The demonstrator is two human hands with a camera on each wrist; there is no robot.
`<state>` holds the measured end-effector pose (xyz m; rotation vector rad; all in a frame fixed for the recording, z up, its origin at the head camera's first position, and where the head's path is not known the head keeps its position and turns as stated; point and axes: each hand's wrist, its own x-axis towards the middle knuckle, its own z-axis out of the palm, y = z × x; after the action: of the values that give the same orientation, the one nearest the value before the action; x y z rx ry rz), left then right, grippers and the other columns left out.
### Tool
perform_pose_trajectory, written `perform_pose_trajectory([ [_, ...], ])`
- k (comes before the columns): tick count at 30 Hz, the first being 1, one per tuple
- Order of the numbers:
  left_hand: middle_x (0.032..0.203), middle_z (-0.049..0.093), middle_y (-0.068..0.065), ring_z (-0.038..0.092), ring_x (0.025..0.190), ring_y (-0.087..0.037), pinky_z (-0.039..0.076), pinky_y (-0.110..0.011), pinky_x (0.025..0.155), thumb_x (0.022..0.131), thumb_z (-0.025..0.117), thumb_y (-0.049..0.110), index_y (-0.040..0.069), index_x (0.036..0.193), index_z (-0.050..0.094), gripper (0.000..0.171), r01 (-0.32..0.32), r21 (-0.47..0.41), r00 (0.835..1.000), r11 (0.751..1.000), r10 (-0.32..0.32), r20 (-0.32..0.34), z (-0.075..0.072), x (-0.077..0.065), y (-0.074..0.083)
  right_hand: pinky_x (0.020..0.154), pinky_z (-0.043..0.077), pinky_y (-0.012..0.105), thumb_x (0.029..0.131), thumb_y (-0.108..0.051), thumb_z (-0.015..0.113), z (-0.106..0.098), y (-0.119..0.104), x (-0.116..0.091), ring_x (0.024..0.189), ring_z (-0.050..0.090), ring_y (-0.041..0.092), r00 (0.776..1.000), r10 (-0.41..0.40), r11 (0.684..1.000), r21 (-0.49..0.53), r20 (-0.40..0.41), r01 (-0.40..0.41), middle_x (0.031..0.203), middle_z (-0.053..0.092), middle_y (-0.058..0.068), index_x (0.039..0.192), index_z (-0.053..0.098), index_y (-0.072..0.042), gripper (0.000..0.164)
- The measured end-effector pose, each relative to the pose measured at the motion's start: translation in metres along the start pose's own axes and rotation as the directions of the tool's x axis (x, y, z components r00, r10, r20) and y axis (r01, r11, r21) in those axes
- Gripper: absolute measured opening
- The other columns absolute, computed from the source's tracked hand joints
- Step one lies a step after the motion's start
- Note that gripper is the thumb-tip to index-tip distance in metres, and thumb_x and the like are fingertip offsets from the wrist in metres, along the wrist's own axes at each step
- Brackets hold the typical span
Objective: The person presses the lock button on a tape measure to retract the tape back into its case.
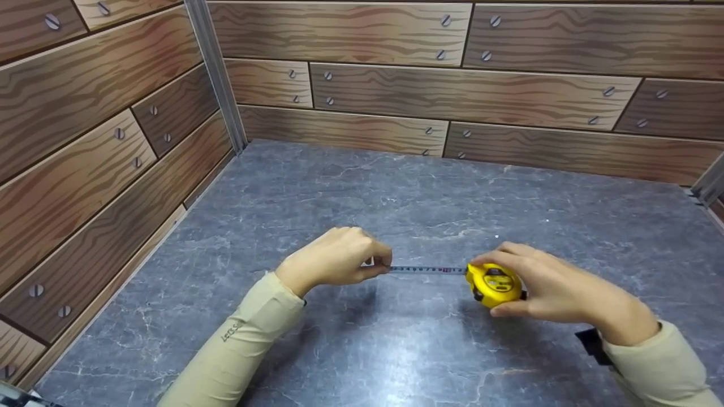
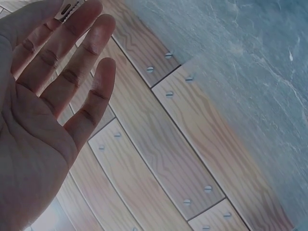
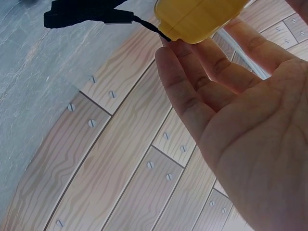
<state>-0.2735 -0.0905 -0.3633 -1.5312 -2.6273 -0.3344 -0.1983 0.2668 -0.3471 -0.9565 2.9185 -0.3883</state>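
A yellow tape measure (image 1: pixel 498 285) is held by its case between the thumb and fingers of my right hand (image 1: pixel 560 285). Its blade (image 1: pixel 427 270) runs out to the left, numbers showing, to my left hand (image 1: pixel 336 257), where thumb and forefinger pinch the end. At the top of the left wrist view, the metal blade end (image 2: pixel 66 10) shows past the fingers; the other fingers are extended and loosely bent. From the right wrist view, the underside of the yellow case is visible, with a black strap (image 3: pixel 84 13) hanging from it on a thin cord.
Both hands are over a grey marble-patterned tabletop (image 1: pixel 362 192). Wood-plank-patterned walls (image 1: pixel 384 87) enclose it at the back and left, with a metal corner post (image 1: pixel 218 79) between them. A black piece (image 1: pixel 593 346) is beside the right sleeve cuff.
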Motion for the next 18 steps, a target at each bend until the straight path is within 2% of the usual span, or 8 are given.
perform_pose_trajectory([
  [4, 0.098, 0.082, 0.005, 0.078, 0.086, -0.015, 0.062, -0.036, 0.073, 0.104, 0.071, 0.022, 0.018, 0.099, 0.078, 0.009, -0.002, -0.014, 1.0, 1.0, 0.003, 0.006, -0.0001, 0.0005, 0.0018, 0.096, 0.061, 0.05, 0.083, -0.037, 0.092, 0.001, -0.0005, 0.0004, 0.111, 0.066, 0.017, 1.0, -0.025, 1.0, -0.001, -0.014, 0.025, 0.124, 0.067, -0.003, 0.146, 0.064, -0.021, 0.07],
  [13, 0.09, 0.079, 0.007, 0.07, 0.077, -0.008, 0.059, -0.031, 0.068, 0.104, 0.072, 0.025, 0.02, 0.098, 0.077, 0.01, -0.007, 0.008, 1.0, 1.0, 0.007, 0.014, 0.0039, -0.0006, 0.0033, 0.098, 0.061, 0.049, 0.083, -0.037, 0.091, 0.0079, -0.0052, 0.0039, 0.112, 0.066, 0.015, 0.999, -0.05, 0.999, 0.013, -0.008, 0.05, 0.125, 0.066, -0.005, 0.147, 0.062, -0.024, 0.071],
  [18, 0.088, 0.079, 0.007, 0.072, 0.077, -0.007, 0.058, -0.03, 0.069, 0.104, 0.072, 0.024, 0.02, 0.098, 0.076, 0.009, -0.014, 0.002, 1.0, 1.0, 0.014, 0.014, 0.0041, 0.0017, 0.0049, 0.097, 0.061, 0.048, 0.083, -0.036, 0.092, 0.0086, -0.006, 0.0037, 0.11, 0.065, 0.013, 0.997, -0.07, 0.998, -0.004, -0.028, 0.07, 0.123, 0.065, -0.006, 0.146, 0.063, -0.022, 0.071],
])
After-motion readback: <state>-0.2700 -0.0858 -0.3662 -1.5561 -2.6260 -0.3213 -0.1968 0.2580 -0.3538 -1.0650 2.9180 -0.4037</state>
